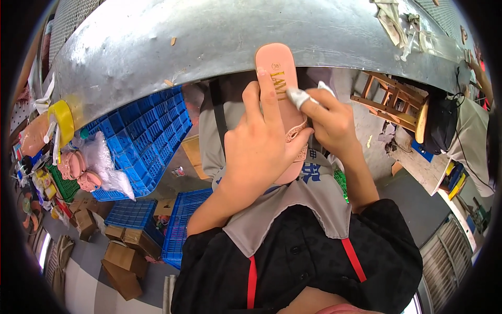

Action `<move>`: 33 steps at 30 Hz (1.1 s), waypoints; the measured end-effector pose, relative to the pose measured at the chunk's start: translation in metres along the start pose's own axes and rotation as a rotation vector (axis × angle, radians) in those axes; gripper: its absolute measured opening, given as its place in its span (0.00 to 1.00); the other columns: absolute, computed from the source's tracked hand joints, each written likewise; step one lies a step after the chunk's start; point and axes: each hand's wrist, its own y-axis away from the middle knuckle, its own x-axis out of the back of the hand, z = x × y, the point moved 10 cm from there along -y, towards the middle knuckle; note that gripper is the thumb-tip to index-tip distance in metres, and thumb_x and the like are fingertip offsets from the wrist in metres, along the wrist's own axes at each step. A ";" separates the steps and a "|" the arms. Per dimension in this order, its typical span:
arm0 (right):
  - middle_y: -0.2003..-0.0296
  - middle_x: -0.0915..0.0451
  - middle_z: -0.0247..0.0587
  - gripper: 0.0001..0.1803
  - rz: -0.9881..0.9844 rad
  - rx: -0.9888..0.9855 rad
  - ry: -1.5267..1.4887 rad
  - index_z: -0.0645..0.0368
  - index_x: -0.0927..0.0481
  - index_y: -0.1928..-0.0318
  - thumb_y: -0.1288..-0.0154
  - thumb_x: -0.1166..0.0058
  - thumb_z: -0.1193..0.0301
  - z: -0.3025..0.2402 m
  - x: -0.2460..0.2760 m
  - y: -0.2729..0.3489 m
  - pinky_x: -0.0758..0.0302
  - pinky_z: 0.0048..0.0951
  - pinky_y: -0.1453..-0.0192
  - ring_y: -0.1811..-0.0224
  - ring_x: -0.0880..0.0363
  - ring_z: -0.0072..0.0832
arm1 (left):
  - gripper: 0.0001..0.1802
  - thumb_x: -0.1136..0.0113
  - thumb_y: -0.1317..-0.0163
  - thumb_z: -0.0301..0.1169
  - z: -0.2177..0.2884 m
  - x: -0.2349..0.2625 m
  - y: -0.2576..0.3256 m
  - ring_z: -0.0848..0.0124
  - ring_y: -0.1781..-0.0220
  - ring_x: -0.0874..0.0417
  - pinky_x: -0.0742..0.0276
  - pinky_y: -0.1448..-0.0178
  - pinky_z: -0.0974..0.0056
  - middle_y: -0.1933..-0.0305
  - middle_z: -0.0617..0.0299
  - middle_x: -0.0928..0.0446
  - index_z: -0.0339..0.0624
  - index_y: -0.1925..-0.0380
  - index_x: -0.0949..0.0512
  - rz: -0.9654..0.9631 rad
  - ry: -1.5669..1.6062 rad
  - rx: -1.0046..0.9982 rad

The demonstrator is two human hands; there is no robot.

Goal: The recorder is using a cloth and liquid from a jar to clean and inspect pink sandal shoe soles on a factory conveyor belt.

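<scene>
The left hand (257,141) clamps the pink sandal (276,56) at the near side of the desk (209,44), face up, apparently steadying it for the right hand's (334,123) white-wrapped finger (299,98); that second grip's closure is unclear.

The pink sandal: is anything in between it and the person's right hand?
Only white material at the fingertips of the right hand; nothing else visible blocks its way to the pink sandal. The left hand holds the sandal from its left side.
</scene>
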 end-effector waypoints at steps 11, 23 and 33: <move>0.63 0.17 0.36 0.26 0.011 -0.021 0.045 0.54 0.13 0.46 0.47 0.40 0.82 0.003 -0.003 0.005 0.22 0.30 0.74 0.73 0.18 0.31 | 0.62 0.23 0.51 0.47 -0.010 -0.006 0.002 0.56 0.74 0.15 0.20 0.77 0.55 0.53 0.50 0.26 0.31 0.24 0.48 -0.060 0.106 0.013; 0.64 0.18 0.33 0.25 -0.017 -0.066 0.098 0.52 0.13 0.47 0.47 0.42 0.81 0.000 -0.001 0.002 0.25 0.31 0.76 0.75 0.19 0.31 | 0.61 0.24 0.51 0.44 -0.012 -0.006 0.004 0.57 0.77 0.16 0.21 0.79 0.55 0.54 0.52 0.24 0.33 0.22 0.49 -0.035 0.141 0.001; 0.63 0.19 0.31 0.23 -0.018 -0.060 0.188 0.53 0.13 0.52 0.49 0.43 0.82 -0.004 0.002 -0.004 0.25 0.31 0.77 0.78 0.20 0.30 | 0.61 0.21 0.52 0.41 -0.014 -0.008 0.004 0.54 0.57 0.11 0.15 0.66 0.58 0.37 0.45 0.23 0.30 0.24 0.47 -0.108 0.152 0.047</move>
